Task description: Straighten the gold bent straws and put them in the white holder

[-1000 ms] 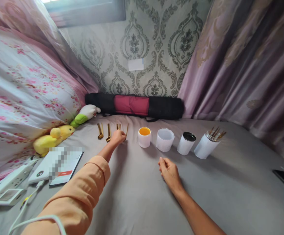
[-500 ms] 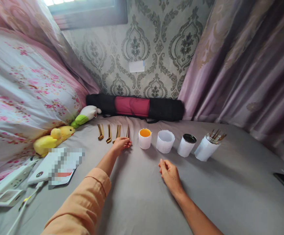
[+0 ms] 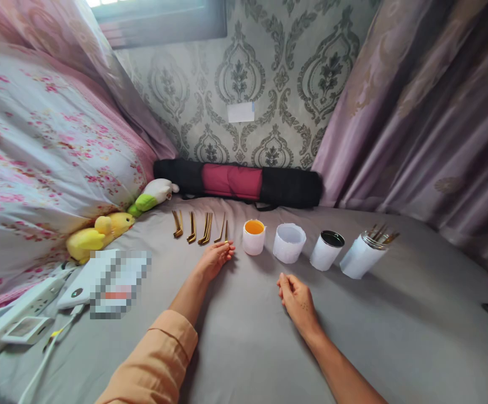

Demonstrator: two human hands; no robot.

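Note:
My left hand (image 3: 215, 261) is at the near end of a slim gold bent metal straw (image 3: 226, 231), its fingertips closed around that end. Another single gold straw (image 3: 222, 229) lies just to its left. Further left are small groups of the same straws, a bunch (image 3: 205, 229), a second bunch (image 3: 192, 228) and a third (image 3: 178, 224). My right hand (image 3: 297, 303) rests on the grey sheet with its fingers curled closed, and nothing shows in it. It is in front of a white-wrapped cup with an orange inside (image 3: 253, 242) and a translucent white cup (image 3: 289, 249).
A white-wrapped can with a dark inside (image 3: 323, 257) and a tilted wrapped jar (image 3: 359, 261) holding several brown sticks stand at the right. Behind lies a black and red rolled bag (image 3: 233, 182). Plush toys (image 3: 100, 235), a white power bank (image 3: 81, 286) and a power strip (image 3: 22, 311) are left.
My left hand has drawn back toward me from among the straws, uncovering the straws beside it. The right hand stays in place. The whole view has shifted slightly.

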